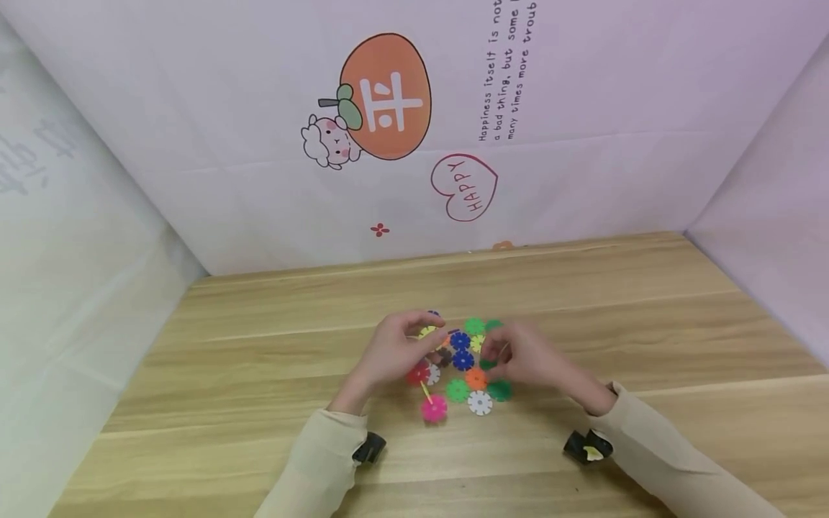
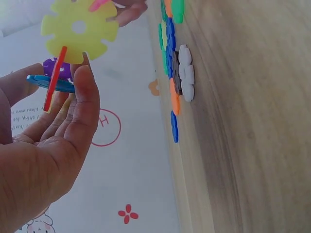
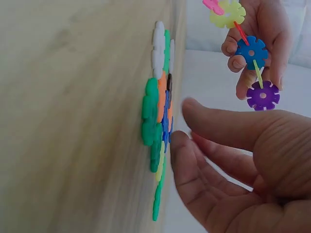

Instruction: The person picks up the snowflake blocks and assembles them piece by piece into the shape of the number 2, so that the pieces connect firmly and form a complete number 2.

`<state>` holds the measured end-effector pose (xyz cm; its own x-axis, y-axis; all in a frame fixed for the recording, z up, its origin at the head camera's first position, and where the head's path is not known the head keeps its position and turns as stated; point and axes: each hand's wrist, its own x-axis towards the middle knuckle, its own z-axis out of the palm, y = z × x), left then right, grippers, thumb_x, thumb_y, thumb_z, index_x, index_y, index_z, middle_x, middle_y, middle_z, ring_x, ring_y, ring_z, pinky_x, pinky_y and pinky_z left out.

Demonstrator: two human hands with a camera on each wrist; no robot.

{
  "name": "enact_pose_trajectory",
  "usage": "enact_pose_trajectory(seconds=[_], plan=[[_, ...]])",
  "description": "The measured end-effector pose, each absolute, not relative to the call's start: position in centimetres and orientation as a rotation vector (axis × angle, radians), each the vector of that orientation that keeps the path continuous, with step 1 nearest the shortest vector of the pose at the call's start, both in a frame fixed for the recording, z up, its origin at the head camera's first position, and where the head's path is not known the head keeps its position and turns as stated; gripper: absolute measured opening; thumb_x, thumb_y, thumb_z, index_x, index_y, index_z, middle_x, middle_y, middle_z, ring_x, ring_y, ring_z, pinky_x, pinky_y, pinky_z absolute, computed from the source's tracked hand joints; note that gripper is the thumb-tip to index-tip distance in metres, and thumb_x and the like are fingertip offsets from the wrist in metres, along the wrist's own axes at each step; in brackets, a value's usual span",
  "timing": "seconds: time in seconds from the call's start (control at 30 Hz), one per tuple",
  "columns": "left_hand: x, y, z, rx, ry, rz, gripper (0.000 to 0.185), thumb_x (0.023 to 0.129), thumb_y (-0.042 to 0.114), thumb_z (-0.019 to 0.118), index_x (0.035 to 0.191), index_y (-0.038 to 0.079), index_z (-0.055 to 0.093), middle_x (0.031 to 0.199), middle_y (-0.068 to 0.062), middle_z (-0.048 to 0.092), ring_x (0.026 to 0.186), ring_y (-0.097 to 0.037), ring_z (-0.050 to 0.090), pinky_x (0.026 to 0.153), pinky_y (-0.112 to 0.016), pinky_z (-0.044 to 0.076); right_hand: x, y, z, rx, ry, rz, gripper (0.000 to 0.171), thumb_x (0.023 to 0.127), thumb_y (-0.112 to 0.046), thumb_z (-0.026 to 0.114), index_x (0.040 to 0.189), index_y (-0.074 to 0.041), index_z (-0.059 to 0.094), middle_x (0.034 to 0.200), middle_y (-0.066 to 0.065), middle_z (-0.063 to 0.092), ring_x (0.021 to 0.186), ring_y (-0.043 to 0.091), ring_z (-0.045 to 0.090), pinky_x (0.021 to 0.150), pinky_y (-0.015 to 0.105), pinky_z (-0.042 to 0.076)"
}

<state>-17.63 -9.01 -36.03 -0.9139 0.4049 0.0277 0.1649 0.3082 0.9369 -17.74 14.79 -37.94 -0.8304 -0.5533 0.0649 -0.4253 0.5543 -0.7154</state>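
Note:
A pile of flat, coloured snowflake discs (image 1: 469, 367) lies on the wooden table (image 1: 259, 374). My left hand (image 1: 430, 334) holds a small chain of joined discs just above the pile's left side. In the left wrist view the chain shows a yellow disc (image 2: 77, 31), a red disc (image 2: 56, 77) edge-on, and a blue disc (image 2: 41, 81). The right wrist view shows its blue disc (image 3: 251, 51) and purple disc (image 3: 262, 94). My right hand (image 1: 495, 352) hovers over the pile's right side. Its thumb and fingers (image 3: 194, 160) are apart and hold nothing.
A pink disc (image 1: 434, 408) on a yellow stick, a white disc (image 1: 480, 403) and a green disc (image 1: 499, 390) lie at the pile's near edge. Printed pale walls (image 1: 388, 144) close in the table at the back and both sides.

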Motion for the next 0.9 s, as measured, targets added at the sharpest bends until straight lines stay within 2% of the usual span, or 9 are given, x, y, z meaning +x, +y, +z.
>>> enact_pose_trajectory(seconds=[0.17,0.37,0.5,0.73,0.9], plan=[[-17.7,-9.0,-36.0,0.520,2.366,1.646,0.027,0.094,0.020,0.063,0.117,0.005,0.064,0.120,-0.013,0.065,0.075,-0.026,0.071,0.071,-0.032,0.056,-17.2,15.0,-37.7,-0.819,2.606,-1.045,0.022,0.068,-0.005,0.085,0.080,-0.006,0.066,0.073,-0.001,0.062,0.066,0.009,0.055,0.058,0.023,0.051],[-17.7,-9.1,-36.0,0.525,2.372,1.644,0.027,0.094,0.021,0.062,0.117,0.006,0.064,0.125,-0.015,0.061,0.075,-0.027,0.071,0.074,-0.028,0.055,-16.7,15.1,-37.7,-0.793,2.624,-0.936,0.030,0.064,-0.015,0.089,0.081,-0.011,0.065,0.073,-0.003,0.058,0.067,0.011,0.051,0.058,0.024,0.047],[-17.7,-9.1,-36.0,0.522,2.372,1.642,0.028,0.095,0.021,0.062,0.117,0.005,0.064,0.126,-0.015,0.061,0.075,-0.029,0.071,0.074,-0.028,0.055,-16.6,15.3,-37.8,-0.795,2.635,-0.913,0.031,0.063,-0.014,0.089,0.080,-0.012,0.064,0.074,-0.003,0.056,0.068,0.014,0.050,0.059,0.024,0.045],[-17.7,-9.0,-36.0,0.508,2.388,1.620,0.026,0.094,0.022,0.063,0.116,0.008,0.065,0.121,-0.012,0.064,0.070,-0.017,0.070,0.071,-0.028,0.056,-16.4,15.4,-37.8,-0.821,2.667,-0.886,0.026,0.064,-0.011,0.087,0.076,-0.012,0.064,0.071,-0.003,0.056,0.066,0.011,0.049,0.058,0.023,0.045],[-17.6,-8.9,-36.1,0.500,2.383,1.623,0.025,0.094,0.022,0.063,0.115,0.008,0.065,0.118,-0.010,0.065,0.070,-0.019,0.070,0.069,-0.028,0.056,-16.2,15.3,-38.0,-0.827,2.680,-0.884,0.030,0.065,-0.010,0.086,0.076,-0.012,0.059,0.072,-0.003,0.054,0.066,0.011,0.048,0.058,0.023,0.044]])
